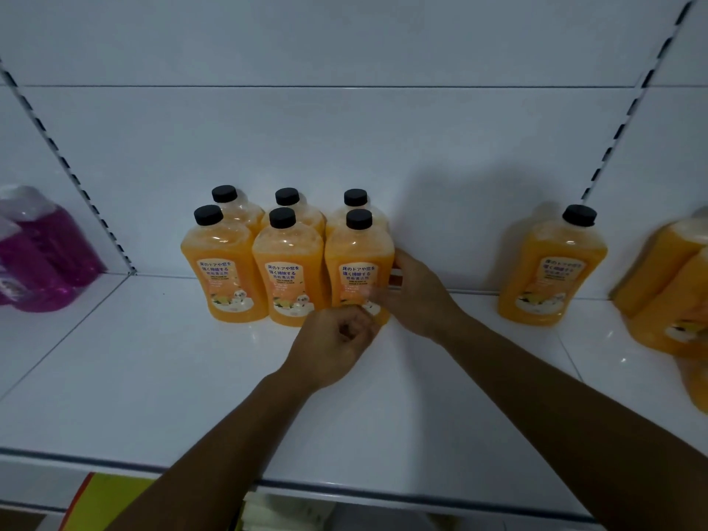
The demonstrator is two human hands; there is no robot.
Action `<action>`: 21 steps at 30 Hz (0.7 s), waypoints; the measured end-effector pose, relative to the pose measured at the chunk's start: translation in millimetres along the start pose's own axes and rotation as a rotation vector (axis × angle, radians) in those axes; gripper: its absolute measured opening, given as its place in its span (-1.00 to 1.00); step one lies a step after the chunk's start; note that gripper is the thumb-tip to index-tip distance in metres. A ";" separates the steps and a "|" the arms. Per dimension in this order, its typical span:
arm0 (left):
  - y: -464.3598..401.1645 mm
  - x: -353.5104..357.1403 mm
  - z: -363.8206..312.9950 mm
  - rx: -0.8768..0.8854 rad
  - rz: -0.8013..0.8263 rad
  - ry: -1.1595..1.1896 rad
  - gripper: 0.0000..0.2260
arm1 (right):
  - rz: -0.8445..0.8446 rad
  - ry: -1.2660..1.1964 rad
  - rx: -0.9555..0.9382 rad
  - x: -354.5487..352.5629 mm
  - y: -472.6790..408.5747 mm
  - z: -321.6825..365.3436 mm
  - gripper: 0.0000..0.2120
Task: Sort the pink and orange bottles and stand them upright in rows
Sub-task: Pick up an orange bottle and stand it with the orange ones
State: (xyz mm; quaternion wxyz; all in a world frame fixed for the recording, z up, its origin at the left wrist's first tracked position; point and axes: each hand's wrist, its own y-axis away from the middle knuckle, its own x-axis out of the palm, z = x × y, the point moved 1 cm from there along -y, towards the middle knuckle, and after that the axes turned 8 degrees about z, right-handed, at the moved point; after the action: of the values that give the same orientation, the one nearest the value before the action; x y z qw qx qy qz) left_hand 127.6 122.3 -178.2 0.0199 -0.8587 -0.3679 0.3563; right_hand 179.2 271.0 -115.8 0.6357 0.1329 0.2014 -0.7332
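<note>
Six orange bottles (pixel 287 262) upright in two rows; one (pixel 549 270) apart; pink bottles (pixel 42 254) lying far left.

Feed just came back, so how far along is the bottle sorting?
Done: six orange bottles stand upright in two rows. In hand: the right hand and left hand are at the front-right bottle. Left: one lone upright bottle, tipped orange bottles far right, and pink bottles far left.

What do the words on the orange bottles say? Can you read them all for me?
"床のドアや窓を 強く掃除する": label of the front middle orange bottle; the same on its front neighbours and on the lone orange bottle.
Smaller lines beneath: too small and blurred.
Pink bottles: nothing readable.
</note>
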 end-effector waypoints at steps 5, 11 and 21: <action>-1.0 14.3 -14.7 0.071 0.047 0.020 -0.91 | -0.058 0.050 0.020 -11.9 15.3 0.4 -0.44; -37.0 60.8 -48.7 -0.051 0.161 0.021 -0.67 | -0.410 0.221 0.065 -72.8 63.8 -9.9 -0.63; -85.7 125.9 -94.7 -0.119 0.288 0.170 -0.41 | -0.656 0.315 0.226 -163.4 114.3 -48.0 -0.28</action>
State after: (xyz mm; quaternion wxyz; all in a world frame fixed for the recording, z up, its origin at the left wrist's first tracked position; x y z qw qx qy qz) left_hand 193.9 287.7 -157.4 -0.0512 -0.9293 -0.2585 0.2589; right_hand 314.5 424.2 -99.0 0.3098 0.2417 0.2465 -0.8859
